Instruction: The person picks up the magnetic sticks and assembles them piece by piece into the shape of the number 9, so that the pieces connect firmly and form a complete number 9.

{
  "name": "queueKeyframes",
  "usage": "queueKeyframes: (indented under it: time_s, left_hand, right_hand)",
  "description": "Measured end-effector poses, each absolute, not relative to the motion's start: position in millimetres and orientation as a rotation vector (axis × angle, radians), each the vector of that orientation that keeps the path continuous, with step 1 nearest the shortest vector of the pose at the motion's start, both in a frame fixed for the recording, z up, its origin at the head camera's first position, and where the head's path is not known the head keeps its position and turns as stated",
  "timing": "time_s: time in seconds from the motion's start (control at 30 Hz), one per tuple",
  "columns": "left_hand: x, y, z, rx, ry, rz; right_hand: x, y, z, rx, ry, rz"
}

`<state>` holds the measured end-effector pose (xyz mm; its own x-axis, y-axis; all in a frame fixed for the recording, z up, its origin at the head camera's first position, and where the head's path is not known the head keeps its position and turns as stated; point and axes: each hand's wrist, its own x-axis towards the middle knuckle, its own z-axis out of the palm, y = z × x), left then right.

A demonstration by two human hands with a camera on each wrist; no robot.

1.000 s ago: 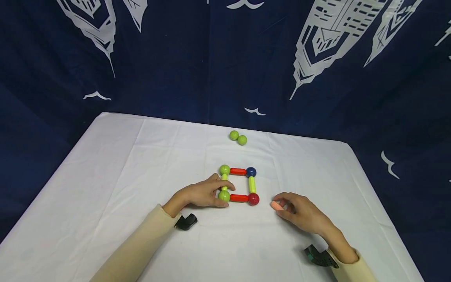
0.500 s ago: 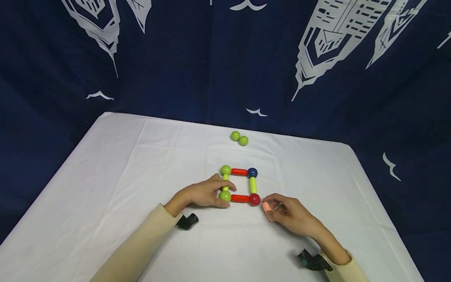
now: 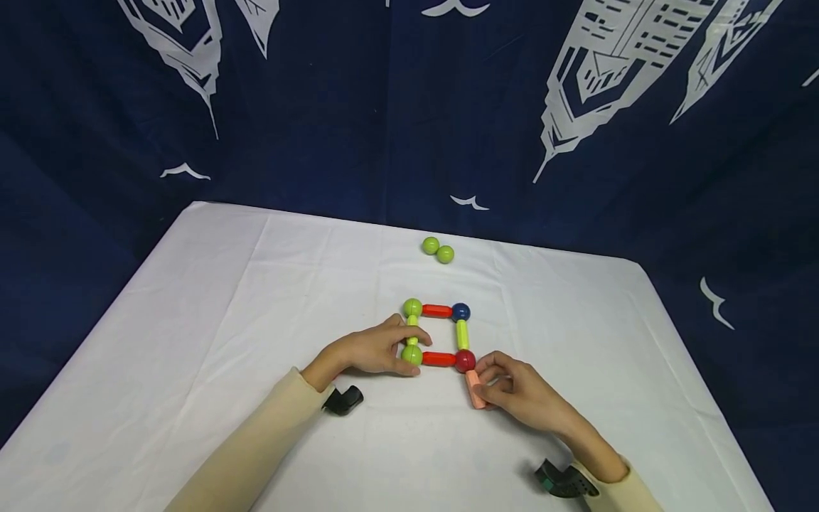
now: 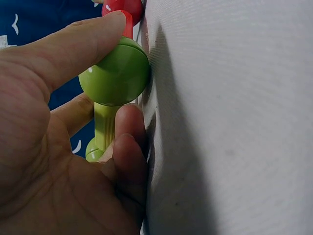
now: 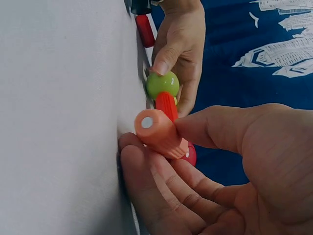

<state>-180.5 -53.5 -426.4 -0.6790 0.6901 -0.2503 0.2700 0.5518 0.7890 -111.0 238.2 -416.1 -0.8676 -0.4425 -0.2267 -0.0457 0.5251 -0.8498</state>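
A flat square of magnetic rods and balls lies on the table. Its corners are two green balls (image 3: 412, 355), a blue ball (image 3: 461, 312) and a red ball (image 3: 465, 360); red rods (image 3: 438, 359) and yellow-green rods (image 3: 462, 334) join them. My left hand (image 3: 377, 348) holds the square's left side, thumb at the near green ball (image 4: 117, 73) and fingers around the yellow-green rod (image 4: 104, 125). Between thumb and fingers, my right hand (image 3: 531, 395) pinches an orange magnetic rod (image 5: 159, 132). Its far end meets the red ball; its near end shows a pale metal face.
Two loose green balls (image 3: 438, 249) sit near the back of the white-covered table (image 3: 307, 263). A red rod (image 5: 145, 30) lies by the left wrist in the right wrist view. Behind the table hangs a dark blue patterned cloth (image 3: 320, 128).
My right hand has moved left with the orange rod and turned it lengthwise, bringing it up to the red ball. The left hand keeps its hold on the square.
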Motion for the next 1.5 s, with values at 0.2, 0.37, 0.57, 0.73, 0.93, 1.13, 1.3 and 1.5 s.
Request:
queueKeyframes:
  time_s: [0.2,0.37,0.57,0.73,0.93,1.13,1.3,1.5]
  left_hand:
    - [-181,-53,-425,0.763,2.240,1.010]
    - [-181,-54,-425,0.763,2.242,1.007]
    - [-181,-54,-426,0.765,2.234,1.019]
    - [-181,-54,-427,0.765,2.234,1.028]
    - [-181,-54,-427,0.760,2.231,1.029]
    - [-180,-54,-426,0.756,2.232,1.025]
    - [-180,-54,-427,0.759,2.226,1.026]
    - [-181,-54,-427,0.757,2.226,1.024]
  right_hand:
    - [-112,237,-420,-0.376,2.327,-1.320]
    - [-111,234,-420,-0.372,2.336,-1.309]
    - [-112,233,-420,-0.380,2.350,-1.288]
    - [-112,233,-420,-0.439,2.357,-1.277]
    - [-118,237,-414,-0.518,2.401,-1.227]
    - [-145,241,-406,-0.511,2.571,-1.146]
    - [-180,239,-406,-0.418,2.639,-1.210]
    - [-232,236,-421,-0.272,2.426,-1.482]
